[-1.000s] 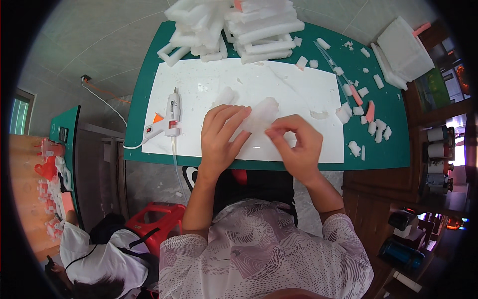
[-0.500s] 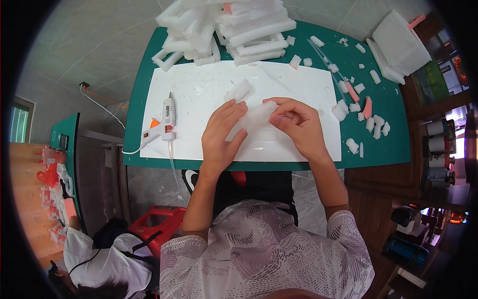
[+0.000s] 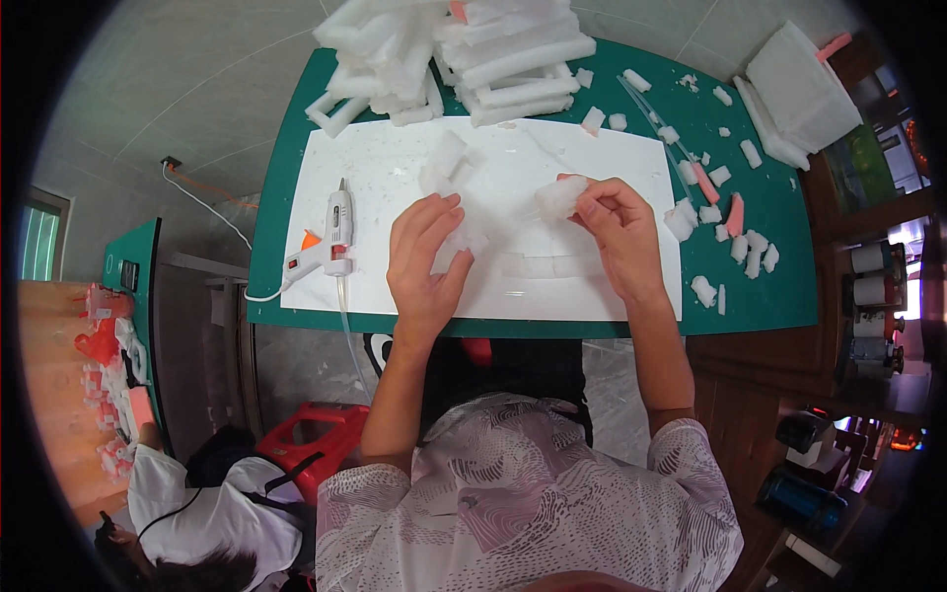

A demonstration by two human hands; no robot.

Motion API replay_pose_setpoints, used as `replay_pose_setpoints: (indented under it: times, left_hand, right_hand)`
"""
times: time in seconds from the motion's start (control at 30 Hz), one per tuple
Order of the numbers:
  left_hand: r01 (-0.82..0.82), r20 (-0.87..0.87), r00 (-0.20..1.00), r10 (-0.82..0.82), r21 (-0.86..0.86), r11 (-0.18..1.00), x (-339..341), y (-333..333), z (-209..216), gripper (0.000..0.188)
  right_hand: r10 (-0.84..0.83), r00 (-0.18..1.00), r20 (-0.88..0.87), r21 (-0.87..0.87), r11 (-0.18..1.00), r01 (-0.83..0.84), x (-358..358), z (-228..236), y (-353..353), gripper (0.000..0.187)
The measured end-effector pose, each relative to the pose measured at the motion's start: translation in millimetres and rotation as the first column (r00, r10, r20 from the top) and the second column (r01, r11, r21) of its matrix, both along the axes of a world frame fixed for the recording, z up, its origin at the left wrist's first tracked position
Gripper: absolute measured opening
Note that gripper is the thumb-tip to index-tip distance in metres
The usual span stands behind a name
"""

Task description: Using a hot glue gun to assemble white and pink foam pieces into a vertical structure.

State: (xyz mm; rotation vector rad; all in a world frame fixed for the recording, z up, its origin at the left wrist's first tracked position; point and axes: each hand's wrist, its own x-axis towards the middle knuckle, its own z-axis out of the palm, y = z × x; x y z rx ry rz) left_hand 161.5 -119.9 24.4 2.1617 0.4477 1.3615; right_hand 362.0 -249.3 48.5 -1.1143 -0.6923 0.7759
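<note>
Pinched between the thumb and fingers of my right hand (image 3: 623,237) is a fluffy white foam piece (image 3: 559,199), held over the right half of a white board (image 3: 375,286). My left hand (image 3: 426,264) is open at the board's middle, thumb apart from the fingers. A small pale foam scrap (image 3: 470,239) shows beside its fingertips; whether they touch it I cannot tell. Just beyond that hand lies a white foam block (image 3: 443,163). A flat whitish strip (image 3: 548,265) rests on the board between my two hands.
A white glue gun (image 3: 337,232) with its cord is at the board's left. White foam frames (image 3: 513,69) are piled at the back of the green table (image 3: 271,212). Foam scraps and pink pieces (image 3: 736,214) litter the right side. Another person (image 3: 232,503) is at lower left.
My hands have moved apart. The right one has shifted right with the foam piece, and the left slightly left. The foam block beyond the left hand now lies further left.
</note>
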Motion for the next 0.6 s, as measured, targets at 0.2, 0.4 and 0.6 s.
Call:
replay_pose_setpoints:
  times: [0.2,0.4,0.6]
  left_hand:
    - [-0.080,-0.118,0.988,0.103,0.181,0.980,-5,7,-12,0.056]
    - [-0.091,-0.245,0.961,0.130,0.164,0.982,-2,9,-25,0.058]
    - [-0.057,-0.382,0.923,0.054,0.003,0.998,-1,9,-28,0.050]
  right_hand:
    - [0.118,0.993,0.007,-0.201,0.973,-0.115,33,-36,15,0.010]
    - [0.158,0.986,0.053,-0.322,0.937,-0.133,46,-47,26,0.009]
    - [0.098,0.936,0.339,-0.292,0.956,0.006,47,-55,26,0.007]
